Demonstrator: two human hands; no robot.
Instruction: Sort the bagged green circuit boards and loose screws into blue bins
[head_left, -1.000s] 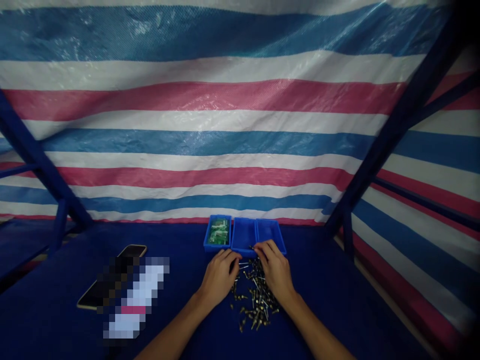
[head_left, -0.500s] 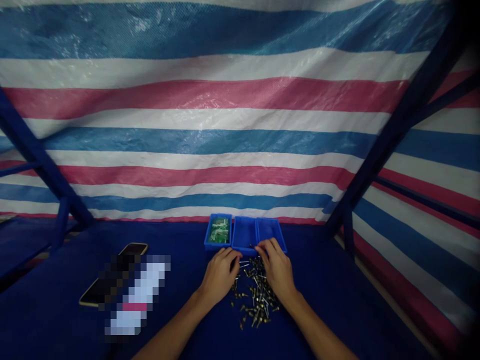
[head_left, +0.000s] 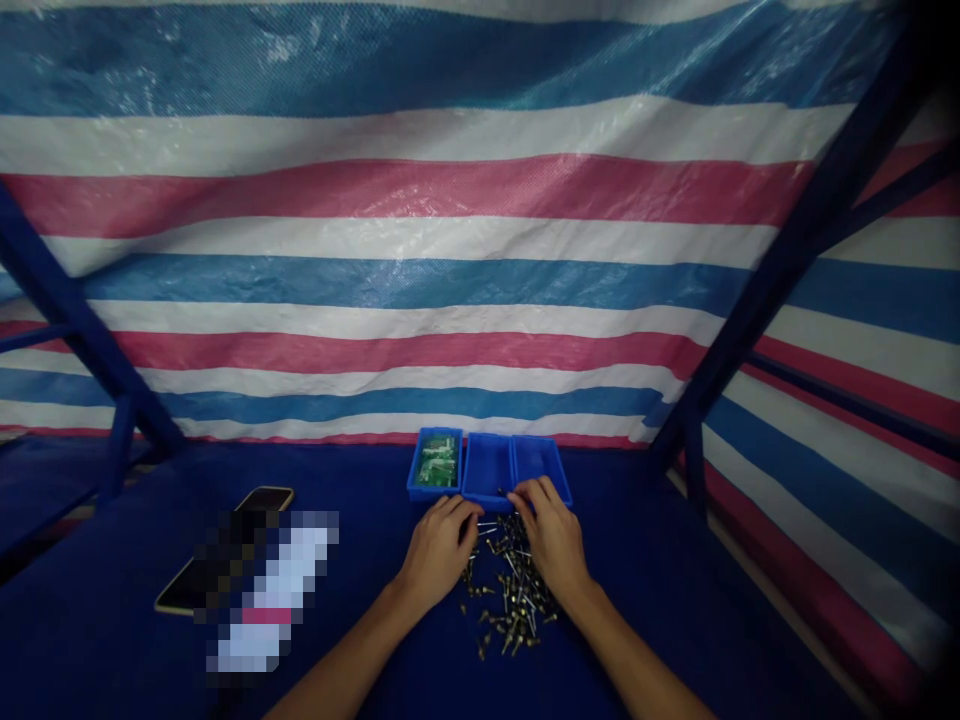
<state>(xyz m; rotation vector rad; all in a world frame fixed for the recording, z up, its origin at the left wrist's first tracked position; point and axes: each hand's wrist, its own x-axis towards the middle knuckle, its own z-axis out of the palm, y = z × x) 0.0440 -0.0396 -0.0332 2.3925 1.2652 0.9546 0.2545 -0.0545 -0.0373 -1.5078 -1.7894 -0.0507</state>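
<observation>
Head view: small metal parts (head_left: 517, 600) lie heaped on the blue table (head_left: 360, 500), near the row of blue bins (head_left: 489, 460). Left hand (head_left: 441, 545) is curled at the heap's upper left; whether it holds a part cannot be told. Right hand (head_left: 553, 535) is drawn to a pinch at the bins' front edge, beside a small dark piece (head_left: 502, 491); its grip cannot be confirmed.

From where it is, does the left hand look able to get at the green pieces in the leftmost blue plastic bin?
Probably yes: the left hand is close to the open-topped bin, and only its near wall seems to stand between hand and green pieces.
</observation>
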